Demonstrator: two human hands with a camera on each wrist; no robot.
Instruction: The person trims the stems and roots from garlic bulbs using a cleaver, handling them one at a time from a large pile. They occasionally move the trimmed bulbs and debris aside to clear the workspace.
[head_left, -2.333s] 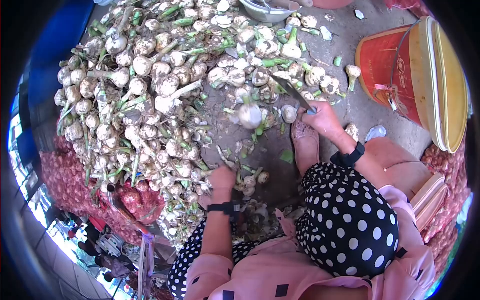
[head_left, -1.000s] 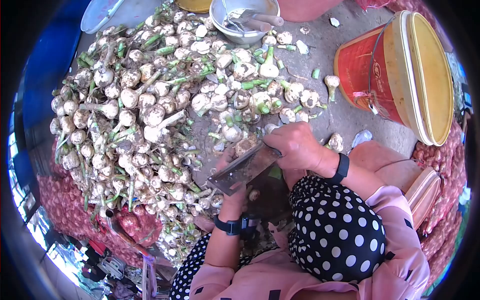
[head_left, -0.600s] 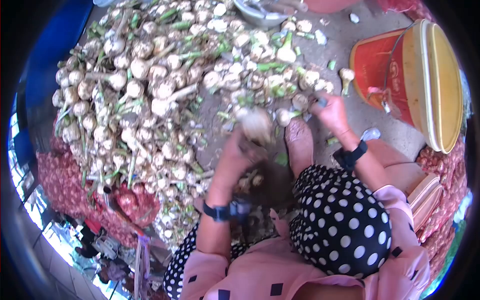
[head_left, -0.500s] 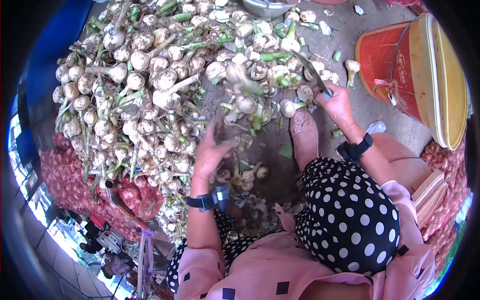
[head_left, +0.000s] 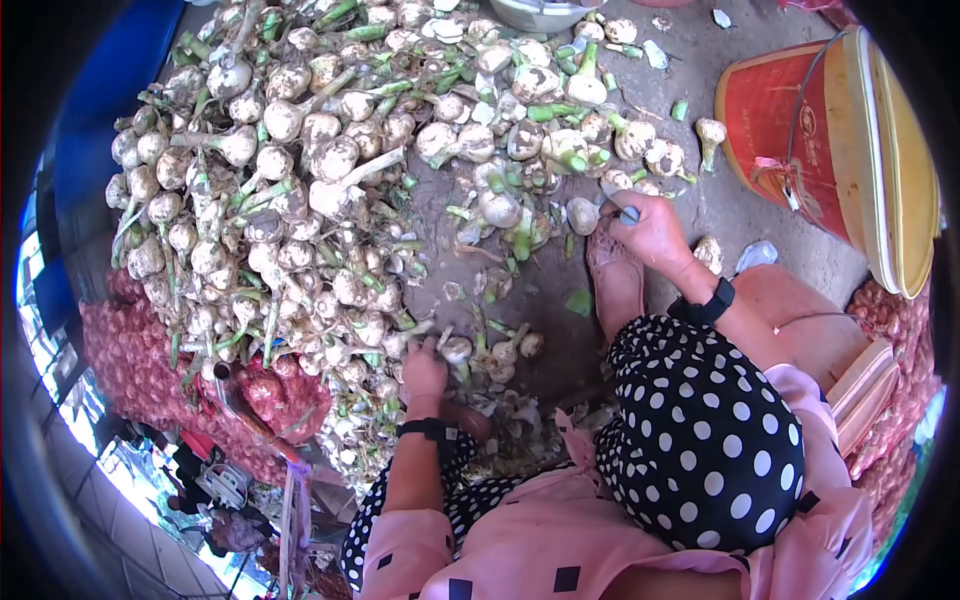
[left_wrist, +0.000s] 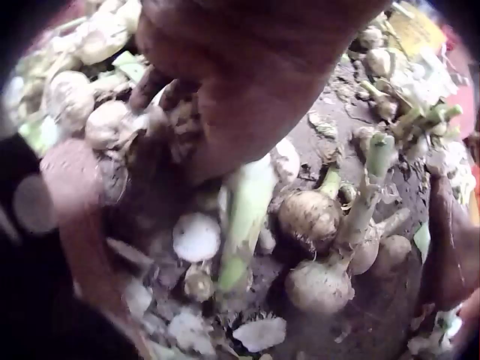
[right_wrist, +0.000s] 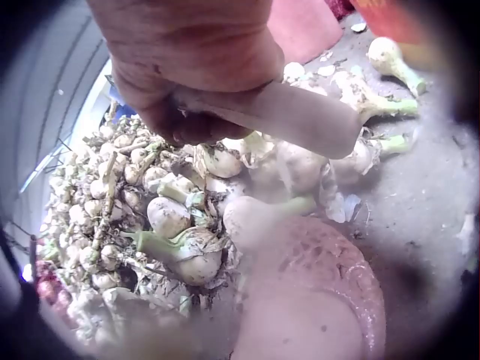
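At the near edge of a large garlic pile [head_left: 290,200], my left hand [head_left: 425,370] reaches down among the bulbs. The left wrist view has its fingers [left_wrist: 154,86] bent beside a bulb [left_wrist: 109,124], with a thick green-white stalk [left_wrist: 247,217] under the hand. I cannot tell whether they grip a bulb. My right hand [head_left: 650,235] holds a knife by its pale handle [right_wrist: 315,120], above the right shoe [head_left: 612,270]. Most of the blade is hidden from the head view. Trimmed garlic bulbs [head_left: 500,208] lie on the ground between the hands.
A red and yellow bucket [head_left: 775,140] is tipped toward the right side. Red net sacks [head_left: 150,350] of bulbs lie at the left, more at far right. A grey bowl [head_left: 540,14] stands at the top. Peel scraps [head_left: 520,425] cover the ground near the legs.
Half a second ago a blurred bulb was in the air beyond the spread left hand; it is no longer there. The left hand has dropped back to the pile's near edge. The knife has turned.
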